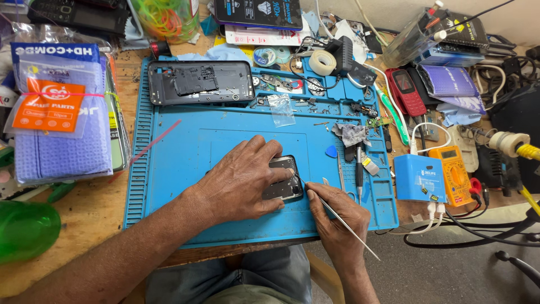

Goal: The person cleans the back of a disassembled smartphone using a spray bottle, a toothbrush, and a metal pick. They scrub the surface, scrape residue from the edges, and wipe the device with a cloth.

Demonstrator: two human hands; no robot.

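Fingers (269, 163) seemingly atop phone (284, 183)

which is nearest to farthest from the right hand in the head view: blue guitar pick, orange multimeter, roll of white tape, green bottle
Measured from the right hand:
1. Blue guitar pick, just above the hand on the blue mat.
2. Orange multimeter, off to the right, past the mat's edge.
3. Roll of white tape, far up at the mat's top edge.
4. Green bottle, far left on the wooden bench.
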